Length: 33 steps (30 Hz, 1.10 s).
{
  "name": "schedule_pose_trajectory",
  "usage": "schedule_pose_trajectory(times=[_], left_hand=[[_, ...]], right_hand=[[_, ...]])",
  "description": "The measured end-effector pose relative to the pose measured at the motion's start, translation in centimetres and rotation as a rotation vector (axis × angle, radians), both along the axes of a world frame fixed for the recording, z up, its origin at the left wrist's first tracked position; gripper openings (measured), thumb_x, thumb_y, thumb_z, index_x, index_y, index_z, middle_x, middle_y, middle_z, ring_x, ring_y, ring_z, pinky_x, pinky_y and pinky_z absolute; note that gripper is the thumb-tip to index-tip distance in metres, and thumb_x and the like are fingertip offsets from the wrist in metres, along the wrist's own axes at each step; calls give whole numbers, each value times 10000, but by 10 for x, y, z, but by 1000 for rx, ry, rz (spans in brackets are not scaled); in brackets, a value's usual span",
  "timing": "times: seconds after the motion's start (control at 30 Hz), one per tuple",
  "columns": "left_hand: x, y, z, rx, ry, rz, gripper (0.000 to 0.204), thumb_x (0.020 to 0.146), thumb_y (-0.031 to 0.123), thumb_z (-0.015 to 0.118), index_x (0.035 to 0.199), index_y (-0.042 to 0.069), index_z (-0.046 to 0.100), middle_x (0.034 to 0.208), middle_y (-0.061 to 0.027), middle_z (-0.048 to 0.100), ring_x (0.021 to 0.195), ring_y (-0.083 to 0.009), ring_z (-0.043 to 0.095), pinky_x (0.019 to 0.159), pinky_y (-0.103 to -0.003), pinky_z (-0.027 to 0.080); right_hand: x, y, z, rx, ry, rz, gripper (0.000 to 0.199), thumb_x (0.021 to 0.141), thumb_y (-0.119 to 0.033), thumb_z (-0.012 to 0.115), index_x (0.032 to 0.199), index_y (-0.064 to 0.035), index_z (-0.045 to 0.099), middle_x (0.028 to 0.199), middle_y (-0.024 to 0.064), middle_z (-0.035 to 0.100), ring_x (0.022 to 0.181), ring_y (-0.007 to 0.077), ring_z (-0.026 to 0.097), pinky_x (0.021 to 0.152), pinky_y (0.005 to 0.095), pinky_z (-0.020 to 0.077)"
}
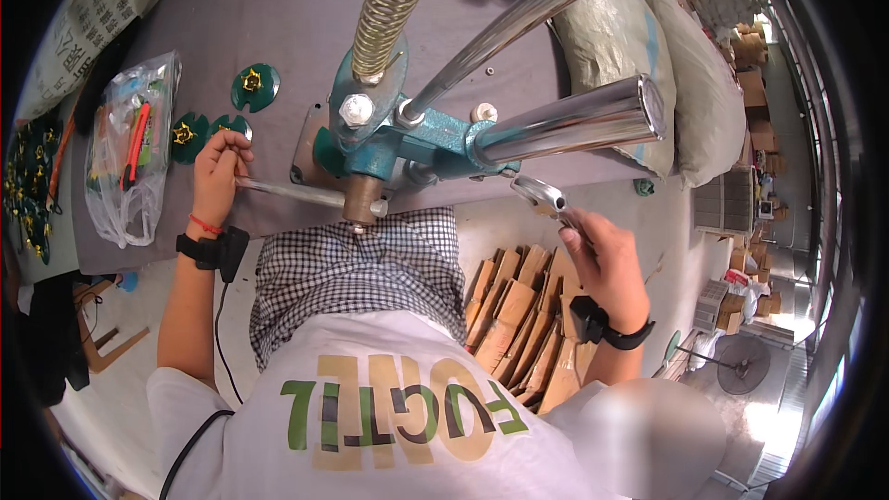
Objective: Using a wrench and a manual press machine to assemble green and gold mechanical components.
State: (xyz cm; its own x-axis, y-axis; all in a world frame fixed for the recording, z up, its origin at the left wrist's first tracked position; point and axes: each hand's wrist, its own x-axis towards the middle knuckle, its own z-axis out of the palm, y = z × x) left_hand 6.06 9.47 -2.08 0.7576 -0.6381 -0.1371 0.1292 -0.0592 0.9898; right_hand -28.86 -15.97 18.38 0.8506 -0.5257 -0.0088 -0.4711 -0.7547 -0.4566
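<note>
My left hand is closed with curled fingers at the end of a thin metal rod. The rod reaches from there to the brown lower shaft of a teal hand press. In my right hand I grip a shiny chrome wrench; its head points toward the press and most of its handle is hidden by my fingers. Green discs with gold centres lie beyond my left hand: one farther disc, another disc, and a third partly behind my fingers.
The press has a tall spring and long chrome bars reaching right. A clear plastic bag with a red cutter lies left. Sacks stand right; folded cardboard is below. More green pieces sit far left.
</note>
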Motion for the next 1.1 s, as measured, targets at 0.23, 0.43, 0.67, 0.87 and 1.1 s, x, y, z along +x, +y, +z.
schedule_pose_trajectory(times=[0.23,0.43,0.67,0.87,1.1], left_hand=[[-2,-1,-2,8,-17,-3,214,843,19,377,930,20,572,774,-30,570,548,-33,441,478,-177,357],[-3,0,0,20,-17,22,207,848,24,382,922,23,575,773,-25,570,557,-31,442,484,-177,357],[-2,0,2,5,-7,-10,199,859,23,382,915,24,573,767,-18,566,558,-31,438,490,-176,354],[-3,2,2,20,4,7,187,861,27,392,910,27,572,763,-16,564,560,-31,436,499,-178,347],[-4,1,4,22,-14,-4,194,857,27,385,904,28,573,760,-10,561,572,-29,439,502,-178,353]], right_hand=[[26,-14,49,-381,328,256,172,833,-173,618,934,-37,587,708,110,578,619,315,576,530,403,437],[37,-25,48,-435,379,330,151,848,-179,604,874,-42,546,674,118,568,587,323,564,507,401,432],[14,-26,-6,-217,242,230,143,874,-148,577,853,-35,492,681,144,576,582,346,558,517,427,438],[27,-7,14,-350,368,156,187,875,-211,586,844,-51,494,693,114,593,581,320,573,503,408,432],[22,-25,-3,-321,270,204,207,856,-200,607,798,-45,482,652,116,564,563,322,556,501,403,425]])
